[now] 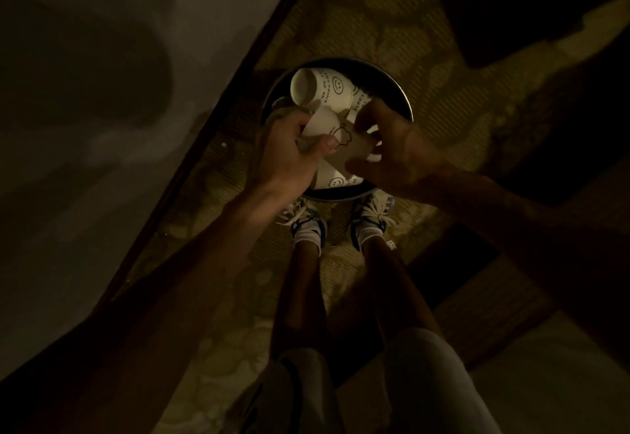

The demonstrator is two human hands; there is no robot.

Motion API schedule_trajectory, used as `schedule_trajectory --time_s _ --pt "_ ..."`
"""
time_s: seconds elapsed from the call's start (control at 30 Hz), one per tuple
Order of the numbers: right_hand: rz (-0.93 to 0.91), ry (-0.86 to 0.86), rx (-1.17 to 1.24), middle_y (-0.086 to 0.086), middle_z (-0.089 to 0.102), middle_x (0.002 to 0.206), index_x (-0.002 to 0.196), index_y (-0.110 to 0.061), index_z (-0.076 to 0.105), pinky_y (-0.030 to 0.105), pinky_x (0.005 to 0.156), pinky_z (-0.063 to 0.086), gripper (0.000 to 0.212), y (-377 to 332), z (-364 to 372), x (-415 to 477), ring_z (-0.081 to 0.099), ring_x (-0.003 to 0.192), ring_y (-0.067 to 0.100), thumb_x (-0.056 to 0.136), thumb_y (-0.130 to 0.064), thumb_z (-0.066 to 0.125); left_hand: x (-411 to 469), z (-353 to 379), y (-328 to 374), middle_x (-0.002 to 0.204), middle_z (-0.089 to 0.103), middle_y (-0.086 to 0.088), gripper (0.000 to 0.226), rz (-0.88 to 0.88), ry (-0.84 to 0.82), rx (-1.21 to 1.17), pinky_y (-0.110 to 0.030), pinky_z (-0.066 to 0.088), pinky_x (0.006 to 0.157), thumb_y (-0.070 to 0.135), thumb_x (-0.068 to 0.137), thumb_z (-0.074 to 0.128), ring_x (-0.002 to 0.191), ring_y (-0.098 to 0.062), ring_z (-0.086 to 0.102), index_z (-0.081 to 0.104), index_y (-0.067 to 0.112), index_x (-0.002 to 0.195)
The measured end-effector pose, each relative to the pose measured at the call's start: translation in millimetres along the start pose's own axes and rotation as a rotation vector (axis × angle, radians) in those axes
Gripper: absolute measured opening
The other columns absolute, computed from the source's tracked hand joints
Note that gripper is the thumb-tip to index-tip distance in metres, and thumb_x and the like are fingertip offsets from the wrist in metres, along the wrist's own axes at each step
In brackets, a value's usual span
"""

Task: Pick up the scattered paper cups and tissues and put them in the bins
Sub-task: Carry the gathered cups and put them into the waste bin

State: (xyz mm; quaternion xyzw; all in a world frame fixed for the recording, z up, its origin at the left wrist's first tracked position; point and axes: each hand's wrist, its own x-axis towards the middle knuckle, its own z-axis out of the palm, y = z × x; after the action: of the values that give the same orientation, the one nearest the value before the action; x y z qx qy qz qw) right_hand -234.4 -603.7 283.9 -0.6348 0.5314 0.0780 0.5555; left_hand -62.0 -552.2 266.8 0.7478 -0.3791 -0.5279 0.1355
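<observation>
Gripping a paper cup [324, 123], left hand [289, 152] and right hand [399, 147] hover above a bin [404, 92] on patterned rug [375, 24].

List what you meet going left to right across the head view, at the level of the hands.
Pale surface → dark edge → left hand → held paper cup → right hand. The bin beneath overlaps them, so it is omitted.

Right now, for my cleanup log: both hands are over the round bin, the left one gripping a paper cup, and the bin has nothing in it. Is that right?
Not empty: the head view shows a smiley-face cup lying inside the round bin. The rest stands: the left hand grips a paper cup over it, with the right hand alongside, also over the bin.
</observation>
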Motion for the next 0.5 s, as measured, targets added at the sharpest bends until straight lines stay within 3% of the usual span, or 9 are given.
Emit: schedule_trajectory --time_s 0.1,0.23,0.33,0.4,0.5 --pt "0.011 0.046 -0.040 0.009 0.056 0.128 0.120 -0.011 0.050 0.040 0.090 0.054 0.039 -7 10 10 0.058 0.111 0.024 0.087 -0.011 0.070 8 -4 -9 0.099 0.064 0.010 0.030 -0.027 0.021 0.095 -0.009 0.042 0.058 0.033 0.086 0.073 0.084 0.000 0.059 0.064 0.020 0.111" --pt "0.035 0.087 -0.112 0.009 0.056 0.130 0.121 -0.011 0.054 0.027 0.087 0.048 0.037 -4 22 20 0.057 0.115 0.023 0.088 -0.012 0.070 16 -1 -16 0.114 0.067 -0.005 0.031 -0.022 0.016 0.228 -0.028 0.054 0.076 0.030 0.090 0.069 0.104 -0.019 0.064 0.063 0.014 0.117" --pt "0.036 0.052 -0.220 0.009 0.055 0.130 0.122 -0.012 0.055 0.042 0.097 0.047 0.039 -8 31 23 0.052 0.118 0.026 0.087 -0.020 0.072 19 -1 -22 0.120 0.067 -0.008 0.032 -0.061 -0.010 0.277 -0.036 0.056 0.086 0.025 0.092 0.068 0.112 -0.023 0.063 0.064 0.012 0.121" --pt "0.061 0.070 -0.255 0.009 0.053 0.132 0.123 -0.014 0.055 0.050 0.101 0.043 0.041 -8 34 23 0.047 0.122 0.028 0.087 -0.025 0.071 16 -2 -21 0.119 0.067 -0.008 0.033 -0.067 -0.021 0.293 -0.034 0.054 0.084 0.026 0.092 0.068 0.111 -0.024 0.063 0.064 0.011 0.121" --pt "0.056 0.134 -0.264 0.011 0.046 0.138 0.128 -0.016 0.054 0.045 0.103 0.040 0.045 -9 36 21 0.040 0.129 0.028 0.088 -0.031 0.069 8 -10 -20 0.120 0.067 -0.008 0.038 -0.058 0.000 0.292 -0.028 0.046 0.076 0.027 0.091 0.069 0.111 -0.024 0.062 0.061 0.012 0.125"
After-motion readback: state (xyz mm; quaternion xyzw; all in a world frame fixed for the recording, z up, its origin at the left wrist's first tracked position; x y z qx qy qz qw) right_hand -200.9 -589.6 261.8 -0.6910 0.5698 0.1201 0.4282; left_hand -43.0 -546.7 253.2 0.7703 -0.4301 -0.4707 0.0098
